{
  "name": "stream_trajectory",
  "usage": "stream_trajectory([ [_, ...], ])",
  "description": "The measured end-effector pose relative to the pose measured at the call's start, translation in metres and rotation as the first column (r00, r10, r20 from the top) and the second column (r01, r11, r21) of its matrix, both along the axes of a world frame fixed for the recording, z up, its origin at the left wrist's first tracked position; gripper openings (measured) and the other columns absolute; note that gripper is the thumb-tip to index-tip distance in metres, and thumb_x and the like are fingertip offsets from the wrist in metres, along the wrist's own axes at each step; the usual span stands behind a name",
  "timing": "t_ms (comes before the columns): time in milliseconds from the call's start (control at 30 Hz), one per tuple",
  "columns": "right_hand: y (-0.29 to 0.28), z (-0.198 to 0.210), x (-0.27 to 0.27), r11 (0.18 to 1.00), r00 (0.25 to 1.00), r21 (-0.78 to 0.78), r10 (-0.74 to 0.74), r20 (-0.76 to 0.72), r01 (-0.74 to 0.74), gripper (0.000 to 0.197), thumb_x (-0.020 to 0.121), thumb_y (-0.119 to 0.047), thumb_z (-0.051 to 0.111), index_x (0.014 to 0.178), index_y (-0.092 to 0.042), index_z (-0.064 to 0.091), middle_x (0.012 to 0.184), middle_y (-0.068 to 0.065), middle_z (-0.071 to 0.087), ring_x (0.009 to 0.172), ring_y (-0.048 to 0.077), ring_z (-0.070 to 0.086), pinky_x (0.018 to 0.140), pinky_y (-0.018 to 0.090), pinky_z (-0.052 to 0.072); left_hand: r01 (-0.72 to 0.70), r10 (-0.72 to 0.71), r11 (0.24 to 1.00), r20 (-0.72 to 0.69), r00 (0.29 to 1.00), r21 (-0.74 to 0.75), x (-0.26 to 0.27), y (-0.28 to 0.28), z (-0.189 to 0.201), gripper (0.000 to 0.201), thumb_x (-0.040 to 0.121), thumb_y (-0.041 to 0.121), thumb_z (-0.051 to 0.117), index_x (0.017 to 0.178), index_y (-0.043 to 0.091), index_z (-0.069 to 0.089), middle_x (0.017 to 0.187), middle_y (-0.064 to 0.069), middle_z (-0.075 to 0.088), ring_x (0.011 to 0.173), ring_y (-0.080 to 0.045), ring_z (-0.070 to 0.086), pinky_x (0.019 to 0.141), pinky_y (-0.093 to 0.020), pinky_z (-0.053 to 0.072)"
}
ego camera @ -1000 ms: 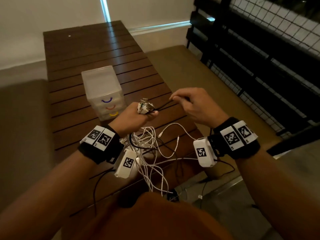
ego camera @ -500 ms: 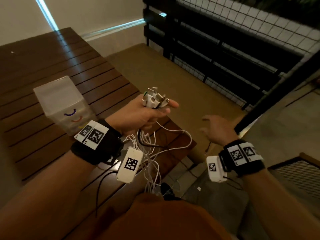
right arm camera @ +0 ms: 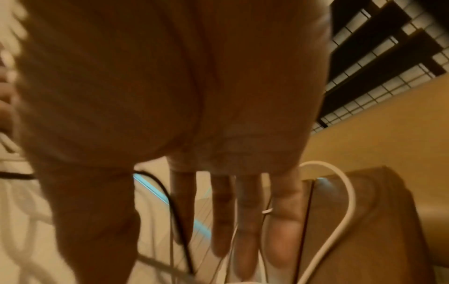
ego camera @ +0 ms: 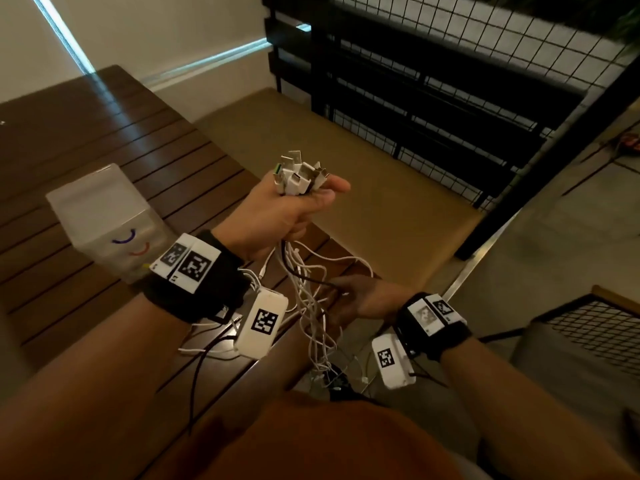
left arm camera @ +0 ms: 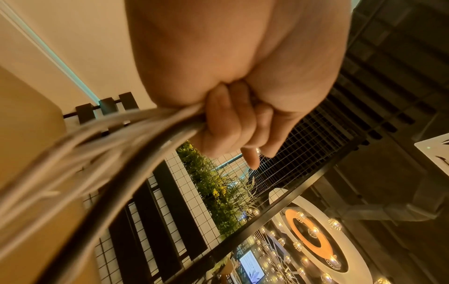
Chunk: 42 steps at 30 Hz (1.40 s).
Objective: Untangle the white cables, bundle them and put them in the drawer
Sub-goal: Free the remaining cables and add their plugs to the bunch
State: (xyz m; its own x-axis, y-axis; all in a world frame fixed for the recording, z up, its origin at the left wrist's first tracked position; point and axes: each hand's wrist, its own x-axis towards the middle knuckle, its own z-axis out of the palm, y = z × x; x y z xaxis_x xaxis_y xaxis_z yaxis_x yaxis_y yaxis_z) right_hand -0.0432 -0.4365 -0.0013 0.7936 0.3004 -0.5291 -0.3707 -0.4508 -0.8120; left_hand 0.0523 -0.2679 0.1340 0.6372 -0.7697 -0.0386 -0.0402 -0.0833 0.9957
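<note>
Left hand [ego camera: 273, 216] grips white cables [ego camera: 311, 299] w/ plug ends up so the tails hang free over the worktop [ego camera: 104, 140] edge; right hand [ego camera: 360, 299], fingers straight, reaches in to comb them. Drawer box [ego camera: 100, 216] nearby.

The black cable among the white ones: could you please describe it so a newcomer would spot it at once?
Start at the raised left hand, which grips a cluster of plugs. White cables hang from it over the wooden table's edge. One black cable runs among them toward the right hand: the only dark strand.

Left hand [ego camera: 277, 216] fists white cables [ego camera: 311, 299]; right hand [ego camera: 363, 299] apparently touches their hanging strands.
</note>
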Motion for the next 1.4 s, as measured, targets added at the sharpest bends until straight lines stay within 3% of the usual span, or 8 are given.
stream_trajectory([
  [100, 0.01, 0.014, 0.005, 0.987, 0.981, 0.079, -0.147, 0.126, 0.138, 0.066, 0.074, -0.007, 0.081, 0.131, -0.009, 0.049, 0.126, 0.014, 0.06, 0.113, 0.024, 0.059, 0.087, 0.024, 0.052, -0.068, 0.067, 0.996, -0.028, 0.997, -0.065, -0.003, -0.01, -0.006, 0.019, 0.099, 0.011, 0.048, 0.104, 0.014, 0.066, 0.051, 0.012, 0.034, 0.043, -0.006, 0.023, 0.041, -0.023, 0.02],
  [200, 0.021, 0.034, 0.012, 0.975, 0.894, 0.123, -0.218, 0.392, 0.184, 0.101, 0.064, -0.014, 0.089, 0.144, -0.01, 0.029, 0.14, 0.002, 0.047, 0.126, -0.004, 0.044, 0.092, 0.009, 0.04, -0.107, 0.1, 0.988, -0.069, 0.993, -0.11, -0.008, -0.021, -0.01, 0.017, 0.1, 0.014, 0.047, 0.097, 0.013, 0.064, 0.05, 0.01, 0.032, 0.042, -0.007, 0.023, 0.041, -0.022, 0.022],
  [300, 0.037, 0.042, 0.012, 0.957, 0.768, 0.224, -0.281, 0.575, 0.182, 0.074, 0.066, -0.006, 0.085, 0.128, -0.009, 0.045, 0.119, -0.006, 0.055, 0.106, -0.021, 0.049, 0.094, 0.015, 0.047, -0.118, 0.107, 0.983, -0.088, 0.99, -0.139, -0.01, -0.032, -0.012, 0.017, 0.1, 0.015, 0.047, 0.091, 0.015, 0.061, 0.05, 0.011, 0.035, 0.042, -0.005, 0.027, 0.041, -0.022, 0.025],
  [433, 0.048, 0.019, 0.019, 0.925, 0.783, 0.244, -0.377, 0.494, 0.292, 0.02, 0.084, -0.017, 0.073, 0.076, -0.002, 0.062, 0.071, 0.01, 0.062, 0.067, 0.024, 0.061, 0.069, 0.045, 0.054, -0.084, 0.088, 0.987, 0.021, 0.996, -0.136, -0.01, -0.042, -0.014, 0.022, 0.098, 0.023, 0.05, 0.084, 0.03, 0.065, 0.052, 0.012, 0.037, 0.044, -0.006, 0.03, 0.044, -0.025, 0.027],
  [633, 0.005, -0.058, -0.004, 0.934, 0.914, -0.04, -0.337, 0.226, 0.355, 0.041, 0.095, -0.024, 0.06, 0.057, -0.025, 0.044, 0.041, -0.014, 0.048, 0.042, -0.002, 0.044, 0.054, 0.019, 0.036, -0.189, 0.191, 0.97, 0.0, 0.982, -0.155, 0.013, -0.037, -0.002, 0.018, 0.101, 0.02, 0.046, 0.089, 0.022, 0.059, 0.05, 0.012, 0.04, 0.045, -0.004, 0.032, 0.045, -0.023, 0.028],
  [1000, -0.07, -0.136, -0.051, 0.861, 0.965, -0.453, -0.261, -0.007, 0.23, 0.034, 0.092, -0.037, 0.06, 0.065, -0.023, 0.045, 0.063, -0.005, 0.048, 0.062, 0.015, 0.051, 0.054, 0.026, 0.035, -0.07, 0.066, 0.986, -0.033, 0.997, -0.148, -0.005, -0.069, -0.008, 0.02, 0.1, 0.026, 0.047, 0.093, 0.025, 0.065, 0.05, 0.012, 0.033, 0.041, -0.005, 0.026, 0.042, -0.024, 0.022],
  [1200, -0.101, -0.161, -0.086, 0.813, 0.946, -0.574, -0.256, -0.2, 0.099, 0.04, 0.083, -0.026, 0.074, 0.117, -0.008, 0.061, 0.115, 0.011, 0.064, 0.11, 0.03, 0.061, 0.076, 0.029, 0.042, 0.06, -0.062, 0.986, -0.014, 0.998, -0.154, -0.012, -0.095, -0.006, 0.019, 0.098, 0.026, 0.046, 0.093, 0.024, 0.065, 0.053, 0.012, 0.034, 0.044, -0.005, 0.026, 0.043, -0.022, 0.023],
  [1400, -0.122, -0.093, -0.051, 0.838, 0.97, -0.493, -0.234, 0.06, 0.232, 0.035, 0.097, -0.013, 0.048, 0.132, -0.009, 0.055, 0.132, 0.01, 0.056, 0.124, 0.031, 0.052, 0.101, 0.036, 0.041, 0.188, -0.188, 0.981, 0.0, 0.982, 0.047, -0.029, -0.113, -0.045, 0.016, 0.094, 0.028, 0.053, 0.085, 0.028, 0.066, 0.074, 0.01, 0.06, 0.07, -0.011, 0.053, 0.07, -0.031, 0.042],
])
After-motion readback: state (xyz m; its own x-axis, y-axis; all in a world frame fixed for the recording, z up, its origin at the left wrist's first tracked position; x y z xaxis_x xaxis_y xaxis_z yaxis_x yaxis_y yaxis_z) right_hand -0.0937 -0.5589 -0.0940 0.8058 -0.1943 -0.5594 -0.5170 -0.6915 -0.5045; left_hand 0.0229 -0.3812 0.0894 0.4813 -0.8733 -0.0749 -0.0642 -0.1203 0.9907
